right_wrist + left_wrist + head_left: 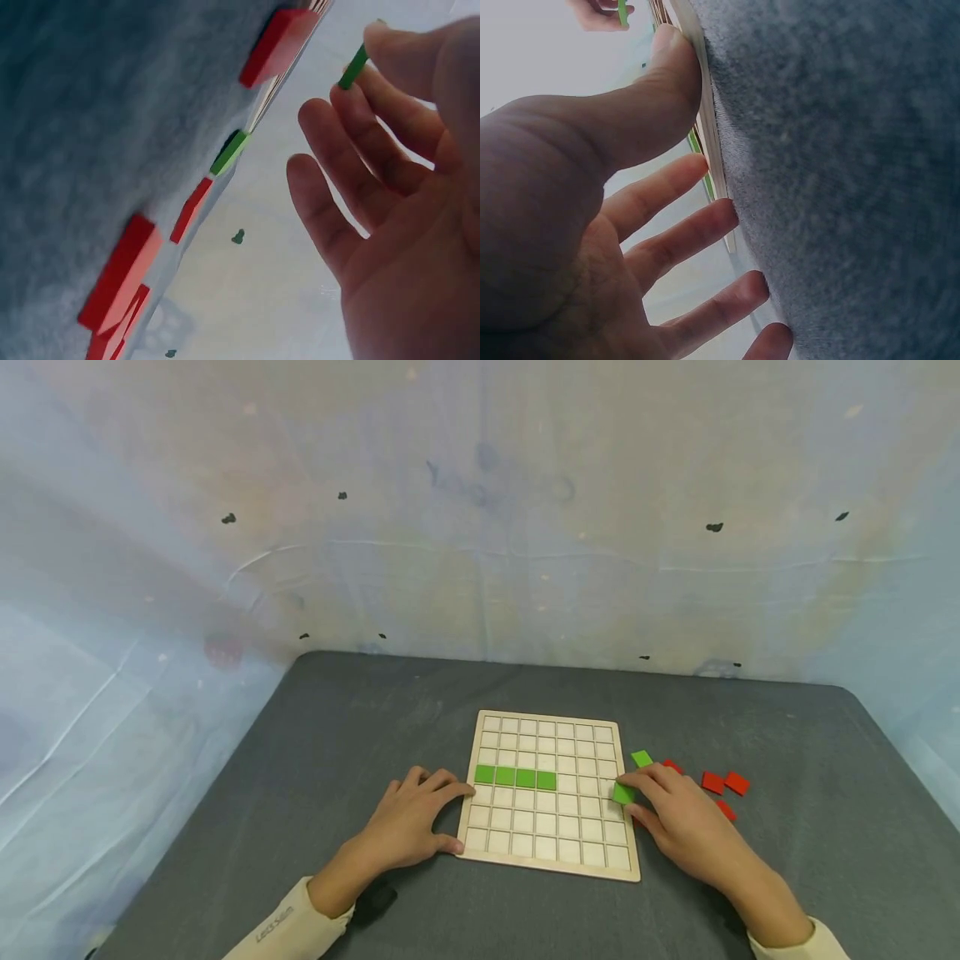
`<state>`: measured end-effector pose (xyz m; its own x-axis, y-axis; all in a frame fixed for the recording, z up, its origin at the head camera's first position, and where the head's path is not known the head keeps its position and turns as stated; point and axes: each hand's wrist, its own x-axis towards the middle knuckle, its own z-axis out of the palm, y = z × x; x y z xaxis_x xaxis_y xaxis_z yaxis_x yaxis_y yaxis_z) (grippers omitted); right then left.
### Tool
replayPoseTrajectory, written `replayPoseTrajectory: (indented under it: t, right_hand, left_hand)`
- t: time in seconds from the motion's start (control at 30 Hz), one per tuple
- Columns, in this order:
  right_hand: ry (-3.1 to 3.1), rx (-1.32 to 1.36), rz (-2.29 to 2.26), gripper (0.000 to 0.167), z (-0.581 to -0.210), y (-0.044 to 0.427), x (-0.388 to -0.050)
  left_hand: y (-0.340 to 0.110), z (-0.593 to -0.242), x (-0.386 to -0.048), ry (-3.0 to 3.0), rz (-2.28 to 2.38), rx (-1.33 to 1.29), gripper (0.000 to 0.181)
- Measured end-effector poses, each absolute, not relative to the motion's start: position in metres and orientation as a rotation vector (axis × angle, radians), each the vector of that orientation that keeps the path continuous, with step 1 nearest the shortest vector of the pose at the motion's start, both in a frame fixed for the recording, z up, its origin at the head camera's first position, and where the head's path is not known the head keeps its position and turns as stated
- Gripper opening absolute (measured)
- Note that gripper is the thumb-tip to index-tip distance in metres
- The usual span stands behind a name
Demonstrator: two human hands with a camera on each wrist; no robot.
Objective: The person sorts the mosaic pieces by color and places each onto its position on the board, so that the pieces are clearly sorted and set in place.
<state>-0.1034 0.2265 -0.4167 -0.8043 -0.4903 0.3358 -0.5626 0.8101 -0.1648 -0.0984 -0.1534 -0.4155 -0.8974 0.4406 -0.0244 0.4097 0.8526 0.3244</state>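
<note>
A square wooden grid board lies on the grey table, with a row of several green tiles in its left part. My left hand rests at the board's left edge, thumb and fingers spread and touching the rim; in the left wrist view its fingers are fairly straight. Between thumb and fingertips my right hand pinches one green tile, over the board's right edge. The right wrist view shows this tile edge-on, lifted off the table, with the other fingers loosely extended.
Right of the board lie another green tile and several red tiles, some partly behind the right hand. A dark object sits by the left wrist. A pale, wrinkled sheet hangs behind the table.
</note>
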Motion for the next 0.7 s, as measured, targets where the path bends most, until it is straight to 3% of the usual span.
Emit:
replayPoseTrajectory:
  t: [0.7]
  right_hand:
    - [-2.667, 0.85, 0.211, 0.04, -0.423, 0.2, -0.102]
  left_hand:
    - [-0.153, -0.417, -0.097, 2.939, 0.478, 0.675, 0.069]
